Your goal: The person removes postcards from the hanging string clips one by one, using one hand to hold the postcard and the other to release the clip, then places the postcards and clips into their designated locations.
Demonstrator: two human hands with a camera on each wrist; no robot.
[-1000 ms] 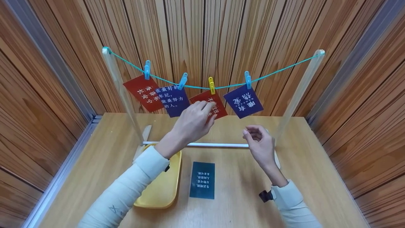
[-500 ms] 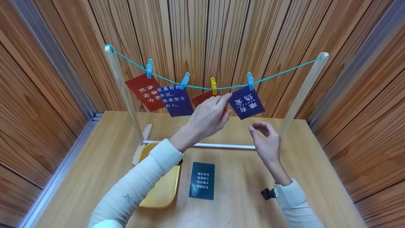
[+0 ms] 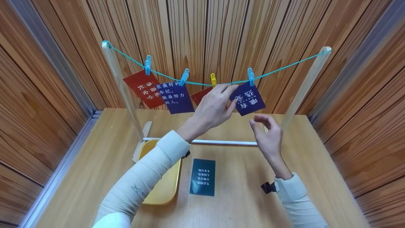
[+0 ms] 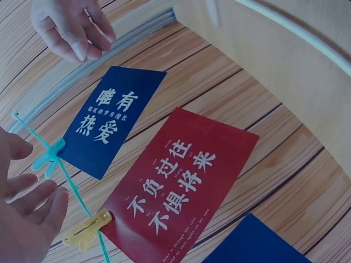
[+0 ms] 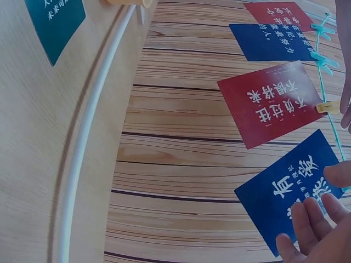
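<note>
My left hand point(image 3: 212, 106) is raised before the cord, its fingers loosely bent and holding nothing. In the head view it overlaps the middle red card point(image 4: 181, 186), which hangs from a yellow clothespin point(image 3: 213, 79). Its fingertips are close to the left edge of a dark blue card point(image 3: 250, 103), hung by a blue clothespin point(image 3: 251, 77). In the left wrist view this card hangs apart from the fingers. Lower right, my right hand point(image 3: 269, 137) hovers with thumb and fingers curved, nothing between them. The right wrist view shows its fingers overlapping the blue card.
The cyan cord point(image 3: 284, 67) runs between two upright posts joined by a white bar point(image 3: 221, 142). Another red card point(image 3: 142, 90) and blue card point(image 3: 177, 98) hang at left from blue clothespins. A dark green card point(image 3: 202, 186) and a yellow tray point(image 3: 171, 183) lie on the table.
My left hand has moved right and up, from the middle red card to the right blue card's edge. The right hand has risen and shifted slightly right.
</note>
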